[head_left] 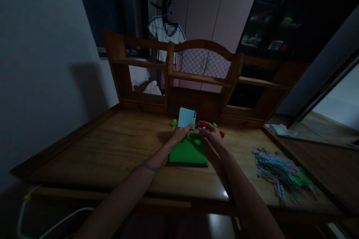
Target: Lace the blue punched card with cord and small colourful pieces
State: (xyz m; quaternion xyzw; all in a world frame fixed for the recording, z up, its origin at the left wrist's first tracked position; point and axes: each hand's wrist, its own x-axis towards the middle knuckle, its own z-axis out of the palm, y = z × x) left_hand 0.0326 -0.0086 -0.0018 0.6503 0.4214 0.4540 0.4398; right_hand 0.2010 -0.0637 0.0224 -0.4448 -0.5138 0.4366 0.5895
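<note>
My left hand (183, 132) grips a light blue square card (186, 117) by its lower right part, holding it up above the desk. Small dark marks or holes run down the card's right edge. Just to the right, my right hand (211, 133) has its fingers curled beside a small red object (202, 124); whether they touch it is too small to tell. A green square pad (188, 152) lies flat below both hands. Around them are a small green object (173, 123) on the left and another red one (222, 134) on the right.
A tangled pile of pink, blue and green strips (283, 173) lies at the desk's right. The wooden shelf unit (196, 99) stands along the back edge of the desk (112, 153). A white cable (60, 222) hangs at the lower left.
</note>
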